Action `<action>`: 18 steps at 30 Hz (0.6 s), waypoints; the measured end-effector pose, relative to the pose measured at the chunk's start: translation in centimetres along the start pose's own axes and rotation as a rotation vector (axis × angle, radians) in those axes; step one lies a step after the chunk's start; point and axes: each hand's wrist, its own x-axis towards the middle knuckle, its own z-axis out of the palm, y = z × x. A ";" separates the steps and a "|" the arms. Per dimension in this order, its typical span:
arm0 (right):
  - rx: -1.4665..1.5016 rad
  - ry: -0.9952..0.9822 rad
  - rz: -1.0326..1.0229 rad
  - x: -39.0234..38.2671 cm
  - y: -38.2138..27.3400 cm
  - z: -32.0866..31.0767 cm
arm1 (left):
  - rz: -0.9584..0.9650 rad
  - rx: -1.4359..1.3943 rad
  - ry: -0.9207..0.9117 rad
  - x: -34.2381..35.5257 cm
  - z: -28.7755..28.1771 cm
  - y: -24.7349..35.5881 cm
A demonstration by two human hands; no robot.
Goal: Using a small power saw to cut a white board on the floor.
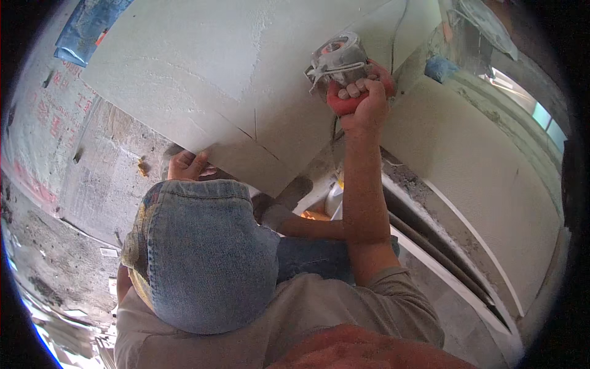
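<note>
The right hand (362, 92) is clenched round the red handle of a dusty handheld power cutter (338, 58), its knuckles grey with powder. The cutter is over the far right part of a large pale tile slab (196, 55); I cannot tell whether it touches the surface. A thin dark cord (398, 37) runs beside it toward the upper edge of the view. The left hand (187, 166) is at the slab's near edge, thumb against the rim and fingers partly hidden, so whether it grips or merely rests there I cannot tell. Between the hands, two thin dark lines meet on the slab near its closest corner.

Writing shows mainly at the left, where a pale sheet (37, 138) carries rows of red printed characters and figures (the lens bends them badly toward the rim). A blue plastic wrapper (86, 31) with a small orange-red patch lies at the slab's upper left corner. A little white label-like rectangle (109, 252) is on the dusty floor (117, 169); anything printed there is too small to read. A denim-clad knee (209, 252) fills the middle foreground, and another pale slab (473, 178) is at the right.
</note>
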 end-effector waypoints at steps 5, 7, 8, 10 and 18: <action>-0.045 0.005 -0.019 -0.3 0.2 0.4 | 0.021 -0.061 -0.009 -1.0 1.6 1.7; -0.018 0.053 0.009 -0.2 0.3 0.2 | 0.009 -0.083 -0.014 -0.9 1.6 1.6; -0.019 0.054 0.007 -0.2 0.3 0.2 | 0.008 -0.089 -0.024 -0.8 1.4 1.4; -0.029 0.031 0.001 -0.1 0.3 0.3 | 0.006 -0.094 -0.032 -0.8 1.4 1.5; -0.123 0.057 -0.026 -0.9 0.3 1.6 | 0.024 -0.039 0.024 -0.8 1.0 0.8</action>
